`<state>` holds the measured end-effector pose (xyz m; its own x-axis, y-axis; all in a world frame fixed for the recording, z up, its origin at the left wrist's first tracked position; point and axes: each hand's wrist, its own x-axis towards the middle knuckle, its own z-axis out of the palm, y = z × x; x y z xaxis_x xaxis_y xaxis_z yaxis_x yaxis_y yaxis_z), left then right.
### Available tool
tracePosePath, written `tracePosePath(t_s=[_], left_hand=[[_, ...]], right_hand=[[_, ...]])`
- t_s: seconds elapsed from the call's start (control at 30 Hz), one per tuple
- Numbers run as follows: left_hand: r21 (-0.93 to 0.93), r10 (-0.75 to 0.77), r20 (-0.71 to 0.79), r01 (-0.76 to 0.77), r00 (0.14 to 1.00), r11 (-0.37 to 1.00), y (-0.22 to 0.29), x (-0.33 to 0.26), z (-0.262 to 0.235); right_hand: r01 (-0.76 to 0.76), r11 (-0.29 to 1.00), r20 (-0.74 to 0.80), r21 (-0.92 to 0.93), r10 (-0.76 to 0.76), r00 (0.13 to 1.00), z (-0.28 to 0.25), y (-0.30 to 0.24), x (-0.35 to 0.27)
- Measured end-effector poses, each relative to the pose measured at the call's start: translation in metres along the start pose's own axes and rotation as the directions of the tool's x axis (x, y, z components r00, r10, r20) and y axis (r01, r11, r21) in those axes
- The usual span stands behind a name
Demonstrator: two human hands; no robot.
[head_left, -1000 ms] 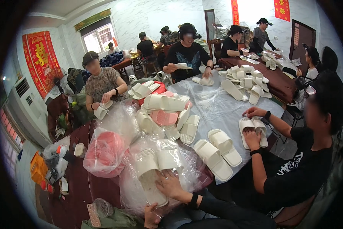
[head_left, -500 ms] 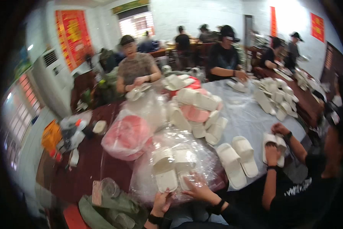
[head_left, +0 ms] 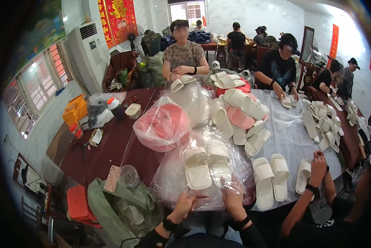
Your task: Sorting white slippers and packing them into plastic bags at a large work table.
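In front of me a pair of white slippers lies on clear plastic bags point(head_left: 169, 175), the left slipper point(head_left: 197, 171) and the right slipper point(head_left: 219, 165) side by side, toes away from me. Shiny film seems to cover part of the right one. My left hand point(head_left: 186, 206) is just below the left slipper's heel, index finger stretched out, holding nothing I can see. My right hand point(head_left: 234, 197) reaches up beside the right slipper's heel, fingers extended and partly veiled by clear plastic. Whether it touches the slipper I cannot tell.
A pink bundle in clear plastic point(head_left: 162, 124) lies ahead, beside a slipper pile point(head_left: 239, 111). Another white pair point(head_left: 263, 182) is at right, near a co-worker's hands point(head_left: 317, 169). Nearer left are a green sack point(head_left: 111, 206), a phone point(head_left: 112, 178) and a clear tub point(head_left: 129, 177).
The view has shifted, so the scene sits further right. My left hand has come off the left slipper's heel. My right hand has moved from over the right slipper to beside its heel.
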<state>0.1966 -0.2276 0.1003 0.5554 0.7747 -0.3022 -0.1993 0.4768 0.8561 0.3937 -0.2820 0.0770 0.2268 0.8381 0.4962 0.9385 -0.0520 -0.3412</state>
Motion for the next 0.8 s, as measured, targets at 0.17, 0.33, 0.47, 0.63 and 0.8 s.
tracePosePath(t_s=[0.17, 0.33, 0.47, 0.63, 0.8], left_hand=[[-0.090, 0.099, -0.085, -0.107, 0.991, 0.990, -0.001, 0.007, -0.014], [-0.238, -0.004, -0.244, -0.056, 0.970, 0.970, 0.023, 0.003, 0.013], [-0.389, -0.207, -0.108, 0.150, 0.972, 0.909, 0.021, -0.002, 0.013], [0.013, -0.281, 0.115, 0.281, 0.953, 0.960, 0.030, -0.025, 0.033], [-0.020, -0.073, 0.414, 0.089, 0.907, 0.996, 0.035, -0.044, 0.016]], right_hand=[[0.057, 0.900, 0.103, 0.433, -0.112, 0.988, -0.032, -0.016, -0.017], [0.342, 0.910, -0.249, 0.233, -0.284, 0.926, -0.062, -0.029, -0.037], [0.071, 0.991, -0.001, 0.109, -0.071, 0.997, -0.069, -0.041, -0.015], [0.012, 0.999, 0.081, 0.030, -0.014, 0.997, -0.047, -0.019, -0.002], [0.110, 0.980, 0.078, 0.166, -0.125, 0.989, -0.056, -0.024, 0.019]])
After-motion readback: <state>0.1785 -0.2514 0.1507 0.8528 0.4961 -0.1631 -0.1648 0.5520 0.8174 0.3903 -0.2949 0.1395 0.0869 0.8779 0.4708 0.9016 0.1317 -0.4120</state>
